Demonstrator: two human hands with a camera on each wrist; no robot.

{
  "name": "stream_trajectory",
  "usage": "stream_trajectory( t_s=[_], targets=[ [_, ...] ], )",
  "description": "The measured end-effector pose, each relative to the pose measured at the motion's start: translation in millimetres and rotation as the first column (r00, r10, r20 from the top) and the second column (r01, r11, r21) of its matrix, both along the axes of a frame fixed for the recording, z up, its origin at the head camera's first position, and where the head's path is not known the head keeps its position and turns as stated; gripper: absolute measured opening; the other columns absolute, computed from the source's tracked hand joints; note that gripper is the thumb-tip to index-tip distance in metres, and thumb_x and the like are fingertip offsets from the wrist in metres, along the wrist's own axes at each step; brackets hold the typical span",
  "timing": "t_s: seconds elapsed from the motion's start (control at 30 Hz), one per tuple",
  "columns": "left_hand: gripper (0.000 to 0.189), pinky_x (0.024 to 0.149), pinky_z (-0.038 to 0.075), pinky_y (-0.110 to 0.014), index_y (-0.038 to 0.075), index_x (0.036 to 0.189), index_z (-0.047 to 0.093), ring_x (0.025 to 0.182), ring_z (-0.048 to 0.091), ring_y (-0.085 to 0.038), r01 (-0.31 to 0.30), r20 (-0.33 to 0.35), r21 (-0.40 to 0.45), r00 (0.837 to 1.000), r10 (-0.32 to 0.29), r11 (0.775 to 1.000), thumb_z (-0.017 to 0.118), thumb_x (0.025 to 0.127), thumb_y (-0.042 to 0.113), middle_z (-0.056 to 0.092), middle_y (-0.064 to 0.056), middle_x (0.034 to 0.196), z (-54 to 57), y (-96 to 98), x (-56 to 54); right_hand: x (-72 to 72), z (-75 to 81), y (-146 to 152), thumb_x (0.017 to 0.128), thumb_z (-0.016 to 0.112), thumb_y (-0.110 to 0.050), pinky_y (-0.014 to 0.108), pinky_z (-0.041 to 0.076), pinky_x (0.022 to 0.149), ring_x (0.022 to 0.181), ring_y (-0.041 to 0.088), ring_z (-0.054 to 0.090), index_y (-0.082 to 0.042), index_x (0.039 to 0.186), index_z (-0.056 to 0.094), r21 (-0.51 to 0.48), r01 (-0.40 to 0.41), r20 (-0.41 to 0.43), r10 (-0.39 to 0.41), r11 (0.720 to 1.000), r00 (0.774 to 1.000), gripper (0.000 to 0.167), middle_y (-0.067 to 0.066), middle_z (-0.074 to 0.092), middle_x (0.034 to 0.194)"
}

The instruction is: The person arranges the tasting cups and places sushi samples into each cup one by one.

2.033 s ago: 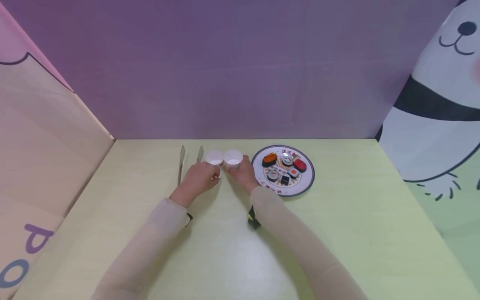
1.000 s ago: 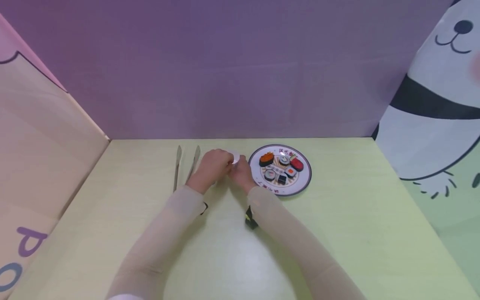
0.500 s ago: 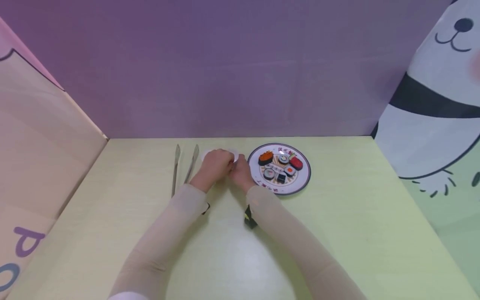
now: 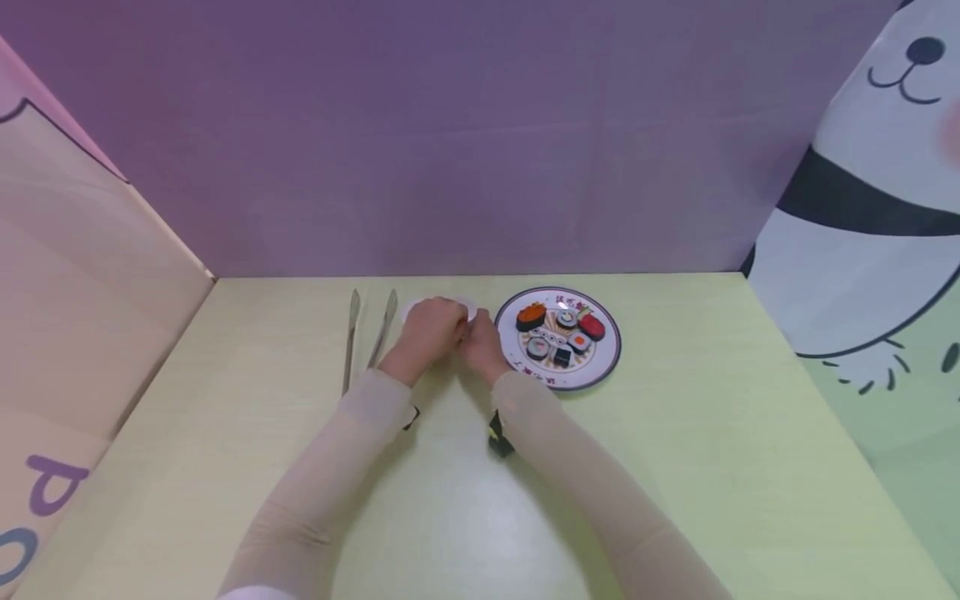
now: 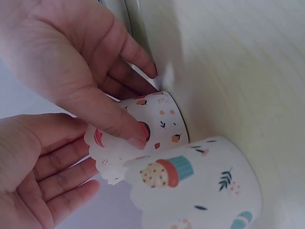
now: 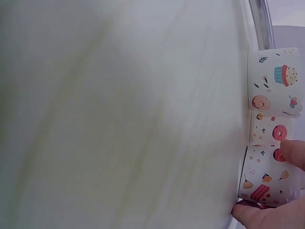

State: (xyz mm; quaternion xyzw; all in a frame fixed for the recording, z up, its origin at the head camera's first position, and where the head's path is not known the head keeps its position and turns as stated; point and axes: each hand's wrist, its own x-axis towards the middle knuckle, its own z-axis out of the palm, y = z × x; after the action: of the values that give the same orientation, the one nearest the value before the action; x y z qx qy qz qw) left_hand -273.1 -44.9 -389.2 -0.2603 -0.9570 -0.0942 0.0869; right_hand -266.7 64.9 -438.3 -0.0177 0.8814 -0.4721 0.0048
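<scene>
Head view: left hand (image 4: 433, 327), no longer apart, is meeting right hand (image 4: 483, 348) mid-frame, likely working one cup (image 5: 167, 116).
Right is pinching it; left grip, can't tell.

Three paper cups (image 6: 264, 174), one plate (image 4: 597, 362), six sushi pieces (image 4: 532, 316)

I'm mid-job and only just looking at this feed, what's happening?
A person's right hand grips a patterned paper cup, beside two other cups. The left hand is close by; whether it holds anything is unclear. Sushi pieces sit on the plate to the right; a metal utensil lies left.
</scene>
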Motion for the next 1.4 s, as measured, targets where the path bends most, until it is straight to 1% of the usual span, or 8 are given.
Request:
stream_trajectory(
  t_s=[0.2,0.37,0.63,0.77,0.9,1.07,1.23,1.4],
  targets=[
    [0.021,0.052,0.044,-0.033,0.010,0.066,0.062,0.057,0.052,-0.018,0.001,-0.026,0.011,1.000,-0.001,1.000,0.061,0.087,0.009,0.059,-0.002,0.064,3.9,-3.4,1.8,4.1,3.6,-0.5,0.081,0.063,-0.011,0.042,0.045,0.089,0.094,0.032,0.052,0.010,0.117,0.043,-0.035,0.001,-0.008,-0.001,0.999,1.000,0.046,0.026,0.056,0.110],
    [0.018,0.052,0.044,-0.034,0.010,0.068,0.063,0.057,0.051,-0.018,0.003,-0.074,0.025,0.997,-0.001,1.000,0.062,0.087,0.009,0.058,-0.002,0.064,7.4,-6.2,2.9,3.9,3.8,-1.9,0.082,0.066,-0.016,0.042,0.043,0.094,0.101,0.032,0.052,0.009,0.119,0.044,-0.054,0.006,-0.003,-0.006,0.999,1.000,0.049,0.024,0.054,0.116],
    [0.014,0.052,0.045,-0.034,0.008,0.075,0.066,0.057,0.053,-0.018,0.012,-0.129,0.037,0.992,-0.007,0.999,0.061,0.088,0.010,0.061,-0.004,0.067,21.0,-9.4,14.6,2.0,4.6,-0.9,0.082,0.069,-0.014,0.038,0.048,0.079,0.079,0.022,0.054,0.001,0.102,0.061,-0.077,-0.032,-0.046,0.028,0.997,0.999,0.027,0.015,0.063,0.092],
    [0.013,0.051,0.045,-0.034,0.007,0.075,0.067,0.055,0.053,-0.019,0.020,-0.162,0.067,0.987,-0.009,0.998,0.062,0.087,0.008,0.060,-0.004,0.066,25.6,-15.0,22.3,1.6,3.8,-0.5,0.082,0.067,-0.015,0.037,0.048,0.081,0.081,0.021,0.055,-0.001,0.104,0.062,-0.084,-0.031,-0.035,0.028,0.996,0.999,0.027,0.013,0.064,0.093],
    [0.014,0.051,0.044,-0.034,0.007,0.073,0.066,0.053,0.051,-0.018,0.042,-0.189,0.097,0.982,-0.023,0.994,0.062,0.087,0.006,0.058,-0.004,0.064,27.7,-23.2,31.6,1.3,2.2,-0.9,0.083,0.067,-0.019,0.039,0.047,0.089,0.092,0.025,0.057,-0.002,0.111,0.058,-0.087,-0.021,-0.015,0.020,0.996,1.000,0.034,0.015,0.063,0.103],
    [0.016,0.047,0.042,-0.032,0.007,0.071,0.064,0.050,0.046,-0.016,0.067,-0.213,0.096,0.976,-0.045,0.993,0.062,0.087,0.006,0.056,-0.003,0.061,30.9,-35.1,48.0,3.9,2.5,-1.1,0.083,0.068,-0.019,0.041,0.039,0.100,0.111,0.029,0.052,0.000,0.124,0.046,-0.087,0.007,0.050,-0.003,0.996,0.999,0.050,0.017,0.054,0.120],
    [0.012,0.046,0.041,-0.030,0.008,0.073,0.064,0.050,0.045,-0.013,0.107,-0.234,0.088,0.969,-0.084,0.990,0.065,0.085,0.006,0.055,-0.001,0.061,32.9,-43.9,67.9,3.3,2.4,-2.5,0.083,0.064,-0.009,0.041,0.038,0.101,0.113,0.034,0.050,0.006,0.128,0.039,-0.061,0.016,0.070,-0.011,0.998,0.997,0.053,0.022,0.052,0.121],
    [0.012,0.050,0.044,-0.030,0.009,0.072,0.063,0.053,0.051,-0.015,0.174,-0.250,0.058,0.956,-0.154,0.983,0.070,0.082,0.007,0.057,0.001,0.063,27.2,-46.7,85.1,1.9,2.8,-3.2,0.085,0.061,-0.007,0.042,0.037,0.103,0.117,0.036,0.049,0.008,0.129,0.038,-0.021,0.016,0.052,-0.015,1.000,0.999,0.052,0.025,0.052,0.123]
  ],
)
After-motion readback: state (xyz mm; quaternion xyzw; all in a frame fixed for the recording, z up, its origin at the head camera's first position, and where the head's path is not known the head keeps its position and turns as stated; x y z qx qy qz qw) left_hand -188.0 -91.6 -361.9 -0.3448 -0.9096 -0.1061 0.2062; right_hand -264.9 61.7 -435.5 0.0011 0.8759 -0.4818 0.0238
